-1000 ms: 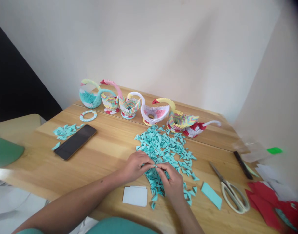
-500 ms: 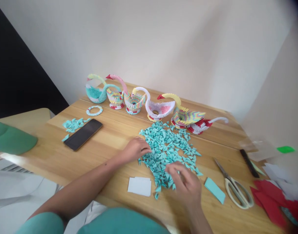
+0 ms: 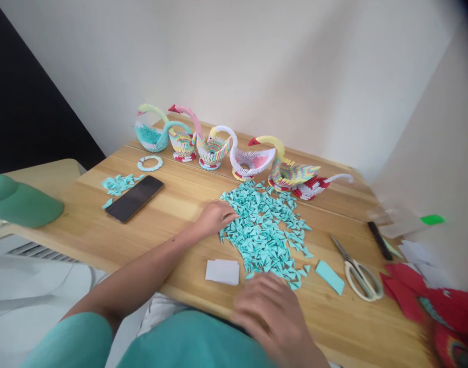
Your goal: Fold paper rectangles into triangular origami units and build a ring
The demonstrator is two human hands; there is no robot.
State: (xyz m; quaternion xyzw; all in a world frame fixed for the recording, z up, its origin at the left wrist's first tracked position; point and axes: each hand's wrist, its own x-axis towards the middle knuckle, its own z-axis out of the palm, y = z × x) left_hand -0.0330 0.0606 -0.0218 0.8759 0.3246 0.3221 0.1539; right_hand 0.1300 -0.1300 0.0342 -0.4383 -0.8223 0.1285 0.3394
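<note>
On my feed, turquoise paper triangles [image 3: 262, 232] lie heaped just right of centre on the bench [image 3: 182, 212], likely for easy reach; the heap's long axis slants toward lower right, tips facing every way. The left hand [image 3: 215, 219] curls at its left edge, the blurred right hand [image 3: 270, 314] at lower centre; I can't tell whether either's fingers are parted or pinching.

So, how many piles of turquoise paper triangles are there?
2: a large turquoise paper pile near the left hand, a small turquoise paper pile beside the black rectangular phone.
</note>
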